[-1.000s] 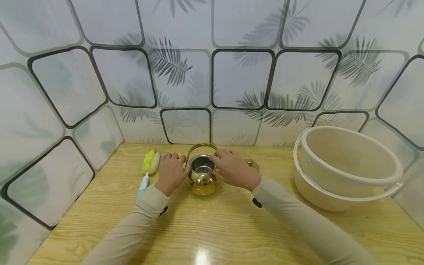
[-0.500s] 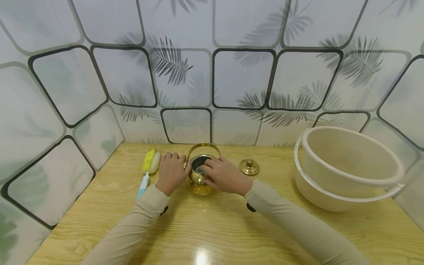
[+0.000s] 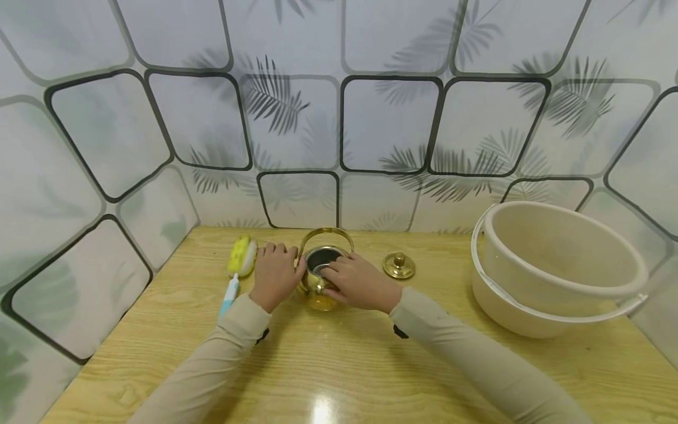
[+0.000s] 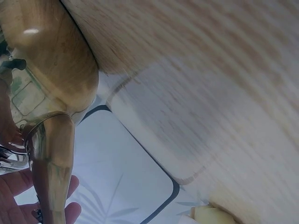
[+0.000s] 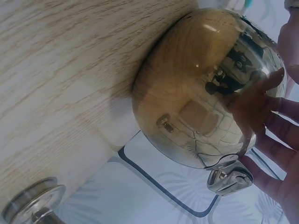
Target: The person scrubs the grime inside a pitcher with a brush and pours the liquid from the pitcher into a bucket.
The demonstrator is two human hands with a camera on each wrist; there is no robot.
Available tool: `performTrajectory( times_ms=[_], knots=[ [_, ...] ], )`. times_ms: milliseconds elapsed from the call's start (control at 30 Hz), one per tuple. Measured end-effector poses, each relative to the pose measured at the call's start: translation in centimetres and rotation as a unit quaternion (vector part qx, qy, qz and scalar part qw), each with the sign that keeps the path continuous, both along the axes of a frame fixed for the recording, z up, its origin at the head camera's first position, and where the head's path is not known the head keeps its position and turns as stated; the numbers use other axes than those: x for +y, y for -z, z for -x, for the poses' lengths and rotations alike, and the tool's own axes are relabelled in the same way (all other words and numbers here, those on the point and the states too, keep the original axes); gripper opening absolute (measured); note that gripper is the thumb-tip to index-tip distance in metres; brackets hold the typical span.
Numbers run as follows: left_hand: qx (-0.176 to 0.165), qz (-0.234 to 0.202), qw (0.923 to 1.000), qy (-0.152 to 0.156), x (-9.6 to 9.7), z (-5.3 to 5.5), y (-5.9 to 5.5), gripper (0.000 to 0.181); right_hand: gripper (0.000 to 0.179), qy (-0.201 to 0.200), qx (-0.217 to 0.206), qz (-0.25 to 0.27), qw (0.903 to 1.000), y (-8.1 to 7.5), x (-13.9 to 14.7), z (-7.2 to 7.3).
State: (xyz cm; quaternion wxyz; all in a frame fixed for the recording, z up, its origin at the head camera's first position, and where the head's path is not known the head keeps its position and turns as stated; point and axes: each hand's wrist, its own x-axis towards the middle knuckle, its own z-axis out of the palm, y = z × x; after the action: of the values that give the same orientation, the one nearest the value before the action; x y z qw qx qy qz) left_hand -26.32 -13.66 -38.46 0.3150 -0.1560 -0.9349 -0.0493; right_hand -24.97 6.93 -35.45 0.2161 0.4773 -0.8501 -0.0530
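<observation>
A shiny gold teapot point(image 3: 321, 301) stands lidless on the wooden table, its arched handle point(image 3: 325, 231) raised. My left hand point(image 3: 274, 275) holds its left side; in the left wrist view the fingers pass behind the spout point(image 4: 53, 158). My right hand point(image 3: 362, 281) is at the right of the mouth, fingers reaching over the opening and thumb low at the front. Part of the metal strainer point(image 3: 319, 270) shows inside, the rest covered by that hand. I cannot tell whether the right fingers pinch it. A handle lug point(image 5: 229, 178) appears beside the right fingers in the right wrist view.
The round gold lid point(image 3: 399, 266) lies right of the teapot. To the left is a yellow-and-white sponge brush point(image 3: 241, 258) with a blue-and-white handle. A large cream bucket point(image 3: 551, 265), its white bail hanging forward, stands at the right. Patterned walls point(image 3: 389, 126) border the table.
My right hand has shifted left and inward over the teapot's mouth, covering much of the strainer and uncovering the lid. The left hand and teapot have stayed in place.
</observation>
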Motion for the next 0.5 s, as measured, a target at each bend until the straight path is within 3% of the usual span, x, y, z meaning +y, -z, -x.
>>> performTrajectory(
  times_ms=[167, 333, 500],
  knots=[
    [0.002, -0.002, 1.0000, 0.003, -0.02, 0.05, 0.08, 0.028, 0.032, 0.006, 0.000, -0.007, 1.0000, 0.04, -0.06, 0.07],
    [-0.010, 0.013, 0.9996, -0.023, 0.18, 0.10, -0.02, 0.030, 0.030, 0.007, -0.002, -0.006, 1.0000, 0.06, -0.17, 0.13],
    [-0.011, 0.018, 0.9994, -0.028, 0.21, 0.08, 0.01, 0.030, 0.027, 0.004, -0.005, -0.001, 1.0000, 0.05, -0.24, 0.15]
  ],
)
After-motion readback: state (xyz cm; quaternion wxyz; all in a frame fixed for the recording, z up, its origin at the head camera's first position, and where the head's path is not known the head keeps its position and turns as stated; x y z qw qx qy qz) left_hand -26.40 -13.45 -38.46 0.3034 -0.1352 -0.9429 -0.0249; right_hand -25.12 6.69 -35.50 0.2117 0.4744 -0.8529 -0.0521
